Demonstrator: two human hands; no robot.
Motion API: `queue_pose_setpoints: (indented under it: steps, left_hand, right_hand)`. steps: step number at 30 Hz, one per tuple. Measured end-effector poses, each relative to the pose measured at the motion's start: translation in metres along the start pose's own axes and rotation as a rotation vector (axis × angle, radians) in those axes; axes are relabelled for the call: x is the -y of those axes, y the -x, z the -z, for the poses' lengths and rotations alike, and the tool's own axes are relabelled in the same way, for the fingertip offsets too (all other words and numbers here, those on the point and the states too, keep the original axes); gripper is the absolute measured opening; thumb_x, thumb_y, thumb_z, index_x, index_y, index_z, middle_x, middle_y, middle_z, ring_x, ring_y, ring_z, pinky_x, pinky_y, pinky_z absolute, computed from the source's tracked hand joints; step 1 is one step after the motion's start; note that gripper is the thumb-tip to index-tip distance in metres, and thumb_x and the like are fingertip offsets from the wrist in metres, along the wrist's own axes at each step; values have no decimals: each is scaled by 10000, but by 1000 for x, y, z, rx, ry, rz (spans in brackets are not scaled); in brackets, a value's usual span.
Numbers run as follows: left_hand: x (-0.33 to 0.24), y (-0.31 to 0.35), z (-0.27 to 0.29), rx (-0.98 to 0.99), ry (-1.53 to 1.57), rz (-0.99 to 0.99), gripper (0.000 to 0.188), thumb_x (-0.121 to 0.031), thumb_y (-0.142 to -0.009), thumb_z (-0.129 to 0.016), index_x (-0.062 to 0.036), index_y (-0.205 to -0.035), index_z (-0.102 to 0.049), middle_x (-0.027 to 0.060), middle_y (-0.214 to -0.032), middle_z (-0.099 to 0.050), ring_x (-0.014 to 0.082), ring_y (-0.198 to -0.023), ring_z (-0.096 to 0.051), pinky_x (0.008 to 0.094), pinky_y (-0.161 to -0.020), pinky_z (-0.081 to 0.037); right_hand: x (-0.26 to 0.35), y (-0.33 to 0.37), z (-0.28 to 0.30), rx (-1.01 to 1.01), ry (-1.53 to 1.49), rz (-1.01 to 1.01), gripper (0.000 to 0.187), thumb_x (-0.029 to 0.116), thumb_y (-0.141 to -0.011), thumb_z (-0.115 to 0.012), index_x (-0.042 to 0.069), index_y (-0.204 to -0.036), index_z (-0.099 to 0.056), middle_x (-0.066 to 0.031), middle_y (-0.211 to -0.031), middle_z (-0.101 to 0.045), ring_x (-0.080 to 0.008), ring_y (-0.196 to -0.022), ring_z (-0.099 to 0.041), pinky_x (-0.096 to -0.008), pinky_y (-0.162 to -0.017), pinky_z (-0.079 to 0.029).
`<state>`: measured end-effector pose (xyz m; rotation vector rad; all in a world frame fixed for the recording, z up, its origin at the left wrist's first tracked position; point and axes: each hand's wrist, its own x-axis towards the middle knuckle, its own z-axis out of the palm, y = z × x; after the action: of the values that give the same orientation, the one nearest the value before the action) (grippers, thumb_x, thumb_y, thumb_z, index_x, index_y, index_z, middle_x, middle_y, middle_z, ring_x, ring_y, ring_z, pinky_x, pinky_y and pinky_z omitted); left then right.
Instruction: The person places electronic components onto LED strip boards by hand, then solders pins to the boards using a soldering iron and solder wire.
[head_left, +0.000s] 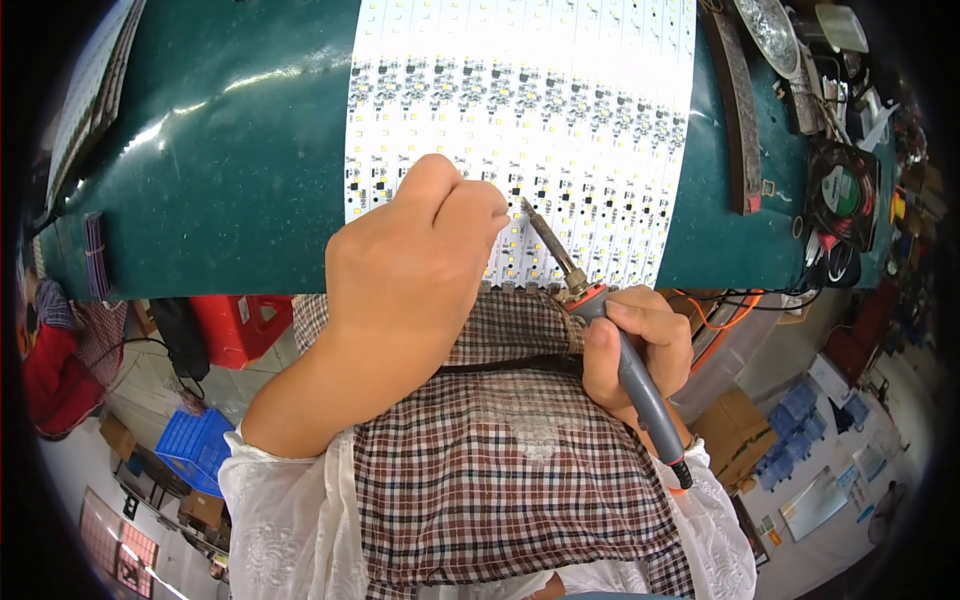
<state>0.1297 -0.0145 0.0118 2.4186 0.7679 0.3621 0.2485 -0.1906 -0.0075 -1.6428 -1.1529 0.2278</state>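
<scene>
A white panel of LED circuit strips (520, 130), dotted with small yellow LEDs and black chips, lies on the table in front of me. My left hand (405, 255) is over its near half, thumb and fingers closed in a pinch; whatever they hold is hidden. My right hand (655, 335) is wrapped round the grey handle of a soldering iron (648, 395), just off the table's near edge. The iron slants up and left, its dark tip at the panel beside a row of black chips, close to my left fingertips.
The green tabletop (230, 150) carries stacked boards (95, 95) and a wire bundle (95, 255) at left. At right are a long dark bar (735, 120), a cooling fan (845, 195) and clutter. Below stand red (240, 325) and blue crates (195, 450). Another person's red sleeve (60, 375) shows far left.
</scene>
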Motion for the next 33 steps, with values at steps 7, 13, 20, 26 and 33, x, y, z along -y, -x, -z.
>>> queue_pose_setpoints:
  steps: [7,13,20,26,33]
  left_hand:
    - [2,-3,13,-12,73,10,169,57,-769,-707,-51,-872,-628,83,-830,-572,218,-627,-595,312,-544,-458]
    - [10,-1,10,-84,-49,-122,140,17,-758,-738,-48,-838,-644,64,-785,-561,219,-642,-595,329,-557,-464]
    - [14,4,1,-102,-43,-107,191,-19,-703,-715,-93,-848,-613,33,-784,-513,194,-623,-574,316,-523,-471]
    - [13,3,0,-85,-25,-84,178,-27,-716,-712,-93,-848,-612,35,-779,-511,196,-624,-585,320,-517,-473]
    - [13,2,0,-41,39,-39,121,-3,-763,-740,-50,-842,-661,62,-762,-569,223,-615,-597,336,-537,-462]
  right_hand:
    - [-2,5,0,-71,-40,2,248,-24,-789,-734,-30,-961,-556,-157,-712,-649,-184,-555,-620,-268,-472,-483]
    - [0,5,-3,-75,-7,-3,238,-18,-794,-732,-29,-955,-558,-159,-714,-651,-182,-558,-620,-267,-471,-485]
    - [3,0,-8,-49,-62,-2,254,-16,-783,-739,-23,-961,-558,-155,-723,-654,-184,-563,-625,-270,-473,-490]
    - [5,-3,-11,20,-32,-27,265,-16,-773,-745,-16,-960,-557,-149,-713,-652,-187,-568,-633,-276,-476,-497]
    - [3,-4,-16,-12,-4,25,263,-11,-764,-752,-22,-925,-545,-145,-662,-631,-191,-520,-619,-278,-438,-481]
